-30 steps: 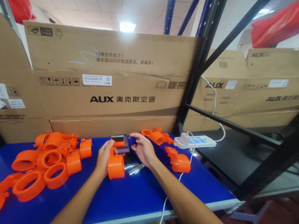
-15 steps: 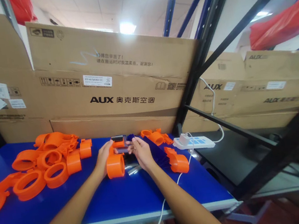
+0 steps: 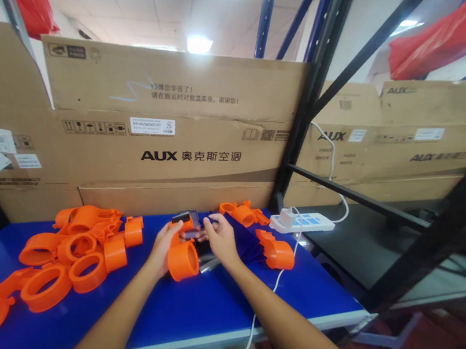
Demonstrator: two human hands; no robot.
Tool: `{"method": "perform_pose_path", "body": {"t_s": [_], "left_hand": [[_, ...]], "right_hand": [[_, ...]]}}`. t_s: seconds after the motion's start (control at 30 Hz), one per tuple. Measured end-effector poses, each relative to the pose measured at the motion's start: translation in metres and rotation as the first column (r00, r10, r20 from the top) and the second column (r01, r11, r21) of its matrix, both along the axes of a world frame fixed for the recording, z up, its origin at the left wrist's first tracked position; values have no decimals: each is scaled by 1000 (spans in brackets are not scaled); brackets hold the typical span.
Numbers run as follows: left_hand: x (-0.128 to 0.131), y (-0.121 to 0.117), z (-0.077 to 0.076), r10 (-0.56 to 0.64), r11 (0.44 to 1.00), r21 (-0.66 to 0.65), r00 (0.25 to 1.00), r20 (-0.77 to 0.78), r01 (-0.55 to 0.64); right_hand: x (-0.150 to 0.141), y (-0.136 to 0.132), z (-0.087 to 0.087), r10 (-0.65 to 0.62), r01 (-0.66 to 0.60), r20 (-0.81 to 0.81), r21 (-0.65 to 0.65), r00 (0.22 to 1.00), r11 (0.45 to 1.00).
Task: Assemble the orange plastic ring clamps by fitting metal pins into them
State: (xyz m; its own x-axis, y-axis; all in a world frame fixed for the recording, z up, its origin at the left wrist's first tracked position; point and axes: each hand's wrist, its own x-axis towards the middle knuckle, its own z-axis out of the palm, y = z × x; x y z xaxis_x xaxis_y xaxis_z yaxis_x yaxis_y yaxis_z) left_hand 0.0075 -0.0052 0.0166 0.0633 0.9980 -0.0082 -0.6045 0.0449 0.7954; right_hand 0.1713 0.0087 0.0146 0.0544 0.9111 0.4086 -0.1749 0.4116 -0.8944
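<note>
My left hand [image 3: 163, 250] is closed around an orange plastic tape dispenser [image 3: 183, 260], whose wide ring faces down toward me. At its far end are a black strip and a dark see-through piece [image 3: 194, 218]. My right hand [image 3: 221, 237] is just right of the dispenser, thumb and fingers drawn together, some fingertips reaching to its edge. What those fingers pinch, if anything, is too small to make out. Shiny metal-looking pieces [image 3: 208, 264] are partly hidden on the table between my hands.
A pile of orange ring parts [image 3: 45, 289] covers the left of the blue table [image 3: 184, 316]. More orange parts [image 3: 278, 252] lie to the right, near a white power strip [image 3: 304, 221]. A white cable [image 3: 252, 328] crosses the front edge. Cardboard [image 3: 191, 128] stands behind.
The dispenser has turned slightly in my left hand, and its ring has shifted a little right. My right hand's fingers have drawn closer together.
</note>
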Motion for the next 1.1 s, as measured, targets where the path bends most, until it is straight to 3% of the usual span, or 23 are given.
{"method": "perform_pose_path", "body": {"t_s": [0.3, 0.6, 0.9, 1.1], "left_hand": [[4, -1, -7, 79, 982, 188, 964, -255, -31], [2, 3, -12, 88, 976, 215, 945, -314, -20], [0, 6, -13, 119, 974, 220, 943, -311, -50], [-1, 6, -13, 129, 969, 244, 938, -321, -49]], "right_hand": [[1, -7, -2, -133, 115, 163, 116, 978, 987], [2, -19, 1, -257, 161, 373, 268, 891, 950], [2, -21, 3, -244, 108, 435, 315, 866, 943], [4, -20, 2, -233, 99, 394, 332, 889, 938]]}}
